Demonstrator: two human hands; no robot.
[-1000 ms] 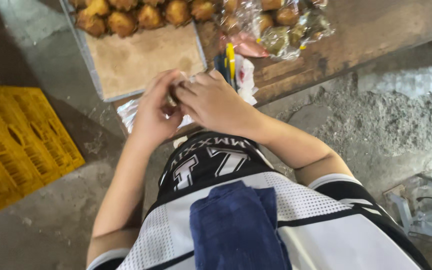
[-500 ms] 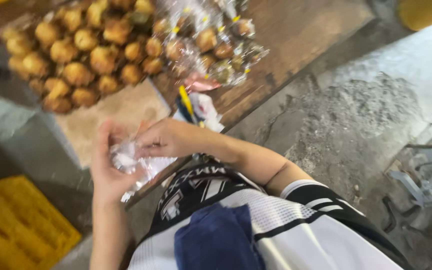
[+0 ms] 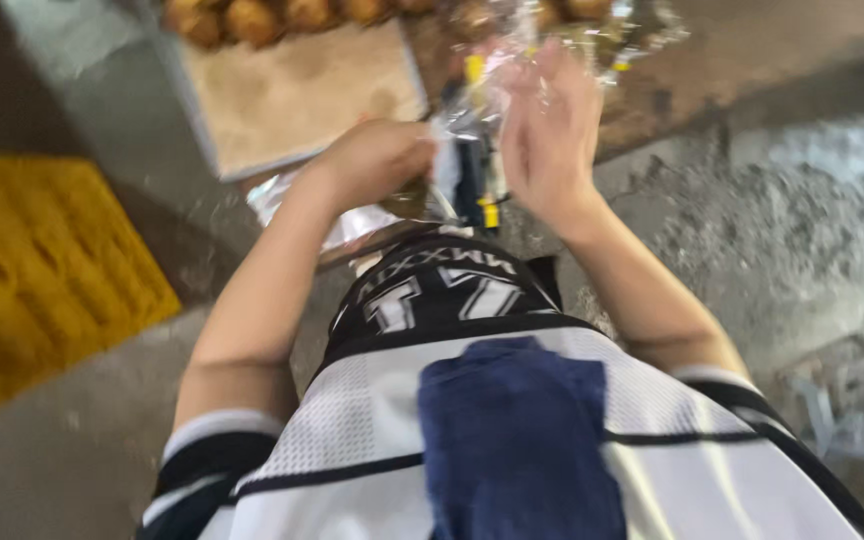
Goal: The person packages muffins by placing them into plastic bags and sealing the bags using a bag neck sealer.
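My left hand point(image 3: 377, 160) is curled into a loose fist, and it pinches the near edge of a thin clear plastic bag point(image 3: 472, 130); the picture is blurred, so I cannot tell exactly which fingers press on it. My right hand point(image 3: 550, 130) is opened wide, with the fingers stretched up and away from me, and the palm lies flat against the right side of the same bag. So the bag stands between my two hands, more upright than lying, with its long axis running from near to far. Both hands touch it, the left one lower and nearer to me, the right one higher and farther. Behind the bag, on the brown wooden table point(image 3: 752, 50), I see a blue and yellow object point(image 3: 474, 180), maybe a tool, but it is too blurred to name. Farther left is a flat tray with pale paper lining point(image 3: 302, 90), and round golden-brown pastries point(image 3: 252, 15) sit along its far edge. A yellow plastic crate point(image 3: 42, 270) rests on the floor at my left.
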